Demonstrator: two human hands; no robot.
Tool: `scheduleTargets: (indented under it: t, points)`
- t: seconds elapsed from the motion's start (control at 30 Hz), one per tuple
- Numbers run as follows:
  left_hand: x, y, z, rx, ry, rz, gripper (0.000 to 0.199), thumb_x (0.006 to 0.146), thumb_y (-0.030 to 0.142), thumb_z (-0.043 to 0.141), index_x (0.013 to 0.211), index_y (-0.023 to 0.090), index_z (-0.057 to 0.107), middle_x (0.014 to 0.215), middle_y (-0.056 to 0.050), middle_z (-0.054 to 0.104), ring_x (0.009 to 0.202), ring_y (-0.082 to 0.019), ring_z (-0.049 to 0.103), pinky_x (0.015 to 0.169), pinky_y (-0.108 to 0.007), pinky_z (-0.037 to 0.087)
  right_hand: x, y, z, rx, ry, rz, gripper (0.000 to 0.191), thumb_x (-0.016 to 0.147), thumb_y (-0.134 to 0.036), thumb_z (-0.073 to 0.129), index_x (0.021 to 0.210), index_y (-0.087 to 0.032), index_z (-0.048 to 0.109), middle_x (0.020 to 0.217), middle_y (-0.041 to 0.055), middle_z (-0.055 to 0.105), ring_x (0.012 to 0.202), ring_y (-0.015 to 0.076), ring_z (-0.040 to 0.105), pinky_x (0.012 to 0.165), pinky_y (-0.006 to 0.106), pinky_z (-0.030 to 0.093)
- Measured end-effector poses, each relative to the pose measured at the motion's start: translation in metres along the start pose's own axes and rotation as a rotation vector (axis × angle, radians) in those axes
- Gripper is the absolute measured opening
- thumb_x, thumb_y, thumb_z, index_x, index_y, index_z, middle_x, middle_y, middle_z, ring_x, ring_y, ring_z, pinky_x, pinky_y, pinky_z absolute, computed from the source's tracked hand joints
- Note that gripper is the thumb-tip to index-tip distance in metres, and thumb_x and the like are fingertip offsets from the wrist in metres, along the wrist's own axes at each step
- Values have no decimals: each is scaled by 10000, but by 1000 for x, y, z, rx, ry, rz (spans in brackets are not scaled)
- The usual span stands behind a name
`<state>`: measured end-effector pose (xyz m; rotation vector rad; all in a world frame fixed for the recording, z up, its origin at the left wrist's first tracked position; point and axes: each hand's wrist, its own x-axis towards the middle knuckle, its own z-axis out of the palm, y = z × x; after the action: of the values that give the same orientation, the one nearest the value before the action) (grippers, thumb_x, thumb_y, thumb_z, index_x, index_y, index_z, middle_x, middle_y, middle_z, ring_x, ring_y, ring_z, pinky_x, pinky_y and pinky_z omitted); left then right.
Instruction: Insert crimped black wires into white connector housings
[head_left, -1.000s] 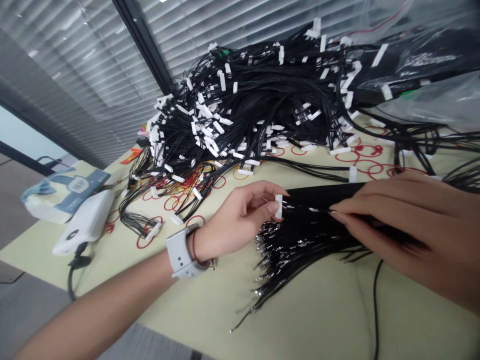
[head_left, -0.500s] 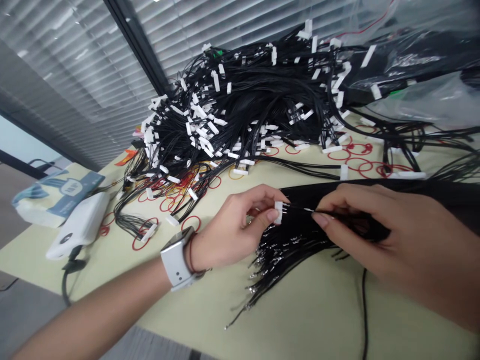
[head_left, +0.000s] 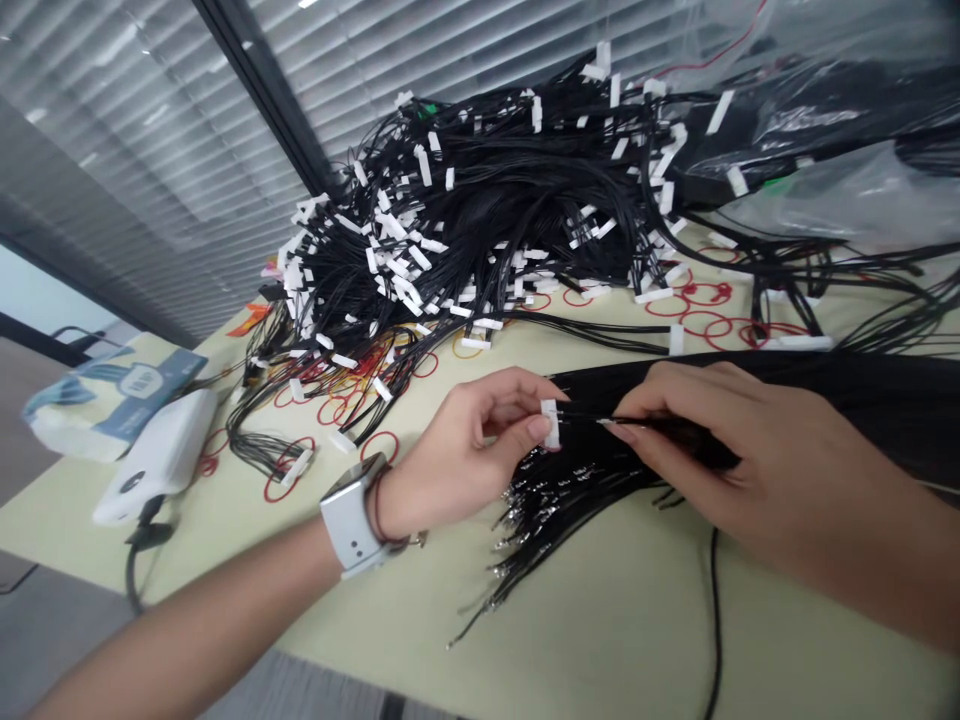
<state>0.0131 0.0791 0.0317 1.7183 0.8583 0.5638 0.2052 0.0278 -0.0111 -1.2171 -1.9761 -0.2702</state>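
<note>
Between thumb and forefinger, my left hand pinches a small white connector. Black wire runs from the connector's right side toward my right hand, whose thumb and forefinger are closed on a thin black wire with a small metal end. That metal end is a short way right of the connector, not touching it. Beneath both hands lies a thick bundle of loose black wires, with bare metal tips fanned out to the lower left.
Behind the hands, a large heap of black cables with white connectors covers the table. Red rings lie around it. A white device and a tissue pack sit at the left, plastic bags at the back right.
My right hand has moved slightly left, closer to the connector, with the wire in its fingers. The whole view has shifted a little. My left hand still pinches the connector.
</note>
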Motion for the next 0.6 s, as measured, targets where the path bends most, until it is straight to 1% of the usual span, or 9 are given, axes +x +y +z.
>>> scheduleTargets:
  t: [0.13, 0.23, 0.3, 0.4, 0.47, 0.53, 0.6]
  points:
    - [-1, -1, 3, -49, 5, -20, 156, 813, 203, 567, 937, 109, 550, 716, 4, 606, 665, -1, 569, 636, -77, 445, -3, 0, 3, -6, 19, -28, 127, 869, -241, 472, 795, -192, 562, 703, -58, 594, 589, 49, 502, 531, 173, 389]
    - [-2, -1, 5, -37, 4, -21, 152, 809, 198, 571, 929, 106, 553, 713, 1, 608, 665, -3, 568, 633, -81, 447, -5, -3, 5, -17, 38, -12, 133, 869, -241, 462, 819, -184, 571, 720, -41, 603, 616, 52, 526, 548, 168, 404]
    - [-3, -1, 6, -14, 8, -14, 155, 808, 209, 575, 922, 105, 559, 736, -4, 612, 674, 0, 562, 634, -78, 447, -5, -6, 5, 26, 10, 57, 137, 861, -249, 467, 856, -185, 588, 741, -35, 620, 617, 45, 544, 525, 152, 402]
    - [-4, -1, 7, 45, 24, 11, 162, 805, 225, 582, 913, 105, 572, 787, -20, 630, 701, -6, 569, 648, -88, 462, -4, -10, 3, 216, -108, 266, 189, 863, -311, 477, 905, -193, 620, 754, -32, 643, 575, 18, 560, 449, 110, 369]
    - [-4, -1, 7, 99, 37, 35, 161, 804, 223, 581, 919, 110, 579, 808, -22, 641, 712, -5, 572, 649, -84, 461, -2, -10, 2, 326, -146, 375, 207, 858, -355, 496, 904, -207, 633, 763, -38, 654, 588, 7, 581, 445, 80, 372]
    - [-5, -1, 8, 140, 44, 51, 153, 808, 217, 574, 922, 115, 583, 818, -17, 646, 716, 5, 568, 652, -70, 454, -1, -10, 2, 373, -123, 408, 177, 837, -363, 534, 896, -227, 630, 781, -59, 661, 631, 0, 602, 465, 57, 387]
    - [-5, -1, 8, 139, 45, 52, 141, 811, 206, 568, 917, 115, 581, 809, -11, 642, 706, 15, 556, 654, -59, 447, -1, -11, 2, 384, -78, 391, 138, 822, -340, 558, 890, -236, 618, 786, -75, 661, 662, -6, 610, 481, 41, 395]
